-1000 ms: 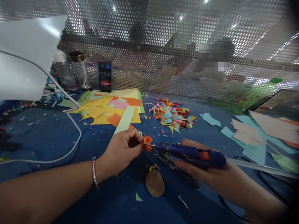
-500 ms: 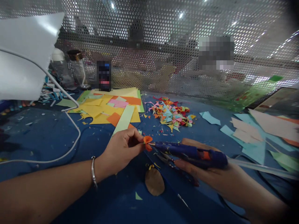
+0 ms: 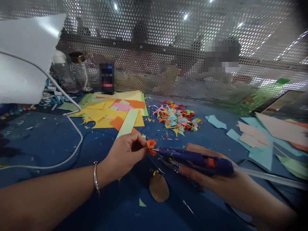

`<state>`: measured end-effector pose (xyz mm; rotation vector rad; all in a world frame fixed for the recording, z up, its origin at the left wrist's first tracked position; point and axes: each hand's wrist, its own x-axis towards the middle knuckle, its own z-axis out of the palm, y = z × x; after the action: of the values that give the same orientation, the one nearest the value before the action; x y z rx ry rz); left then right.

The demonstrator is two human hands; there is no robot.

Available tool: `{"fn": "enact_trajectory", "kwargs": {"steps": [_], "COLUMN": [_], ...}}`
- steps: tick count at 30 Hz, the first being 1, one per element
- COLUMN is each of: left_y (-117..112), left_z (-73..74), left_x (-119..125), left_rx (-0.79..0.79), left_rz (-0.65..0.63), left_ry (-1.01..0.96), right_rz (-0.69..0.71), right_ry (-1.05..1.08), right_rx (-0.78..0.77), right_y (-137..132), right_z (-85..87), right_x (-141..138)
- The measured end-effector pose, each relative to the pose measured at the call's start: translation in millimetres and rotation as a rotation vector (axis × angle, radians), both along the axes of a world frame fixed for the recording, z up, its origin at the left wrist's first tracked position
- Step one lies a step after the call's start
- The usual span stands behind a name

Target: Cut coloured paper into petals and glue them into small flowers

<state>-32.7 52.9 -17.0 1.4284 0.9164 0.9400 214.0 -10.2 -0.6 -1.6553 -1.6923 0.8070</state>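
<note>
My left hand (image 3: pixel 125 154) pinches a small orange paper flower (image 3: pixel 151 144) between thumb and fingertips, just above the blue table (image 3: pixel 48 144). My right hand (image 3: pixel 216 183) grips a blue glue gun (image 3: pixel 194 158) lying level, with a clear glue stick (image 3: pixel 271 177) sticking out behind it. The gun's nozzle touches the flower's right side. A silver bangle (image 3: pixel 95 177) sits on my left wrist. Scissors (image 3: pixel 176 179) lie on the table under the gun, partly hidden by it.
A brown oval cutout (image 3: pixel 158 191) lies near the front. Yellow, orange and green paper sheets (image 3: pixel 113 110) lie at the back left, a heap of coloured paper scraps (image 3: pixel 176 117) mid-back, pale sheets (image 3: pixel 267 134) at the right. A white cable (image 3: pixel 72 128), jars (image 3: pixel 80 72) and a perforated metal screen (image 3: pixel 168 48) stand behind.
Almost nothing has moved. The glue gun's nozzle stays at the orange flower, and both hands hold their places with only a slight shift.
</note>
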Motion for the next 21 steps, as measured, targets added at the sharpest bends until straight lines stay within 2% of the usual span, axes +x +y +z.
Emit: {"fn": "enact_trajectory", "kwargs": {"steps": [7, 11, 12, 14, 17, 19, 21], "left_y": [1, 2, 3, 4, 4, 5, 4], "left_z": [1.6, 3.2, 3.5, 4.0, 3.7, 3.4, 3.2], "left_x": [0, 1, 1, 1, -1, -2, -3], "left_rx": [0.015, -0.02, -0.032, -0.043, -0.009, 0.023, 0.056], "left_rz": [0.016, 0.032, 0.043, 0.065, 0.108, 0.129, 0.129], "left_ry": [0.037, 0.005, -0.011, -0.034, -0.038, -0.025, -0.007], "right_rz": [0.066, -0.091, -0.091, 0.025, -0.022, -0.08, -0.074], "right_ry": [-0.01, 0.037, 0.067, 0.064, 0.042, 0.114, 0.173], "right_rx": [-0.079, -0.098, -0.109, -0.12, -0.131, -0.164, -0.212], "right_y": [3, 4, 5, 9, 18, 25, 31], "right_z": [7.4, 8.1, 8.0, 8.2, 8.7, 7.5, 5.0], "right_x": [-2, -2, -2, 0, 6, 10, 14]}}
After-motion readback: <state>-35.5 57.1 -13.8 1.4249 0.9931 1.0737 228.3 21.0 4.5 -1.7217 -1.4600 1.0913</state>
